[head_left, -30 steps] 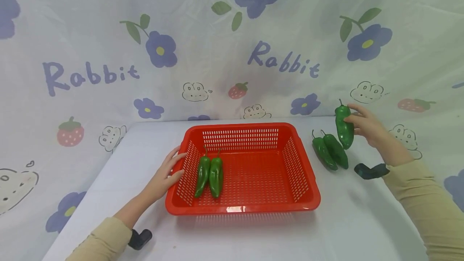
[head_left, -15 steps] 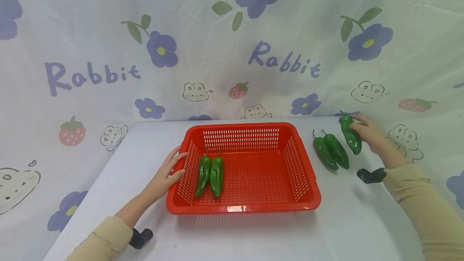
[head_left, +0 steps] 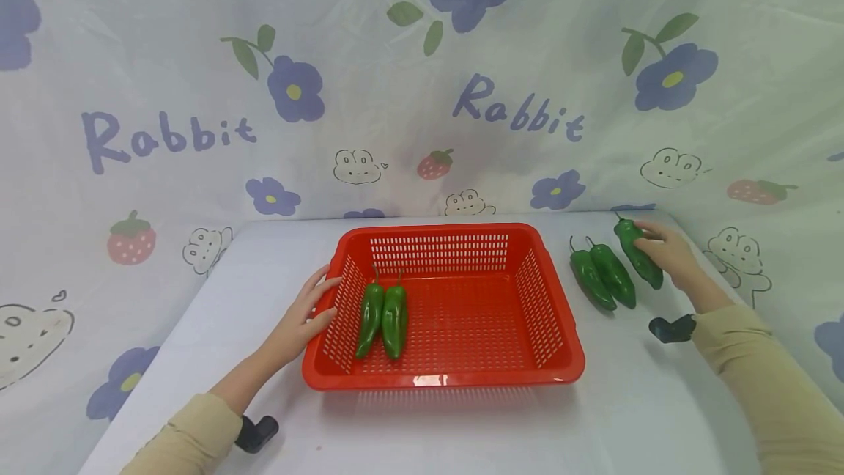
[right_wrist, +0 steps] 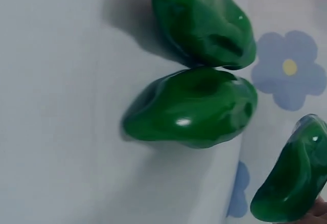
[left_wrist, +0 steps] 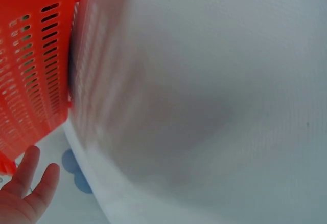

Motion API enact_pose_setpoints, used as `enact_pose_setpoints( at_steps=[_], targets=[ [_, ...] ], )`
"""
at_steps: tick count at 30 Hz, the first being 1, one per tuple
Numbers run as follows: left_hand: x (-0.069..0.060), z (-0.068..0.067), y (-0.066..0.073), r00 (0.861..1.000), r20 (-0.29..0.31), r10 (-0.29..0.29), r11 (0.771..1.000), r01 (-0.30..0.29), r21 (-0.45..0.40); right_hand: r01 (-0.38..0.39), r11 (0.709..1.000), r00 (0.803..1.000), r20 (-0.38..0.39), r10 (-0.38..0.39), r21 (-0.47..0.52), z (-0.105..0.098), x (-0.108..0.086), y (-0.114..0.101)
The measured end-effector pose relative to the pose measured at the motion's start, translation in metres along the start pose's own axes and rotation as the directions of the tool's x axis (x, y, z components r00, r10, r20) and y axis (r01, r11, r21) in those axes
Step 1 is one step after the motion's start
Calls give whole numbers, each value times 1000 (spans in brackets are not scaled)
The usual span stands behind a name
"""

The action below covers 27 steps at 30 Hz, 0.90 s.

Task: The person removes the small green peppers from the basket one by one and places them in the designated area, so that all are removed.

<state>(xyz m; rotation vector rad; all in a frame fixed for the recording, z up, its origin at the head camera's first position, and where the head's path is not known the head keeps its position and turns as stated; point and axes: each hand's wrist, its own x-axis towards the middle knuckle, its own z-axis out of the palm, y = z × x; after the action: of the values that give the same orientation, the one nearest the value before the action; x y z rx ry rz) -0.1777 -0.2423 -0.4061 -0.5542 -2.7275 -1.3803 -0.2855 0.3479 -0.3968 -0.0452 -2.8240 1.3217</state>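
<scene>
"What's the right hand [head_left: 669, 249] doing?"

"Pinching a glossy, long green pepper with a thin stem [head_left: 631, 244] between thumb and fingers. Taking the basket as the clock's centre, that's between two and three o'clock. I can't tell whether it touches the white tabletop [head_left: 461, 431]."

"Anything beside it?"

"Two similar peppers [head_left: 613, 275] lying side by side on the tabletop, near three o'clock, between it and the basket."

"And the basket itself?"

"A red, rectangular plastic basket with slotted walls [head_left: 438, 381]. Two more green peppers [head_left: 394, 322] lie inside, towards nine o'clock, stems pointing to twelve."

"The left hand [head_left: 300, 325]?"

"At nine o'clock, resting on the rim, fingers loose and spread, not clenched."

"Any writing?"

"'Rabbit', twice, in purple on the pale patterned sheet [head_left: 363, 42] behind: one [head_left: 168, 139] at ten o'clock, another [head_left: 519, 108] at one. I can read no brand or label."
</scene>
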Motion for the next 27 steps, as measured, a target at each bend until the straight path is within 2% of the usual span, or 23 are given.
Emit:
enact_pose_setpoints(
  at_steps=[7,21,27],
  targets=[
    [0,0,-1,1000,0,0,1000,0,0,-29,999,999,-20,28,-42,6,0,11],
    [0,1,-2,1000,-6,4,1000,-4,-6,-67,997,996,-62,64,-41,16,2,26],
    [0,2,-3,1000,-10,4,1000,-4,-6,-91,995,994,-56,89,-39,18,3,32]
  ],
)
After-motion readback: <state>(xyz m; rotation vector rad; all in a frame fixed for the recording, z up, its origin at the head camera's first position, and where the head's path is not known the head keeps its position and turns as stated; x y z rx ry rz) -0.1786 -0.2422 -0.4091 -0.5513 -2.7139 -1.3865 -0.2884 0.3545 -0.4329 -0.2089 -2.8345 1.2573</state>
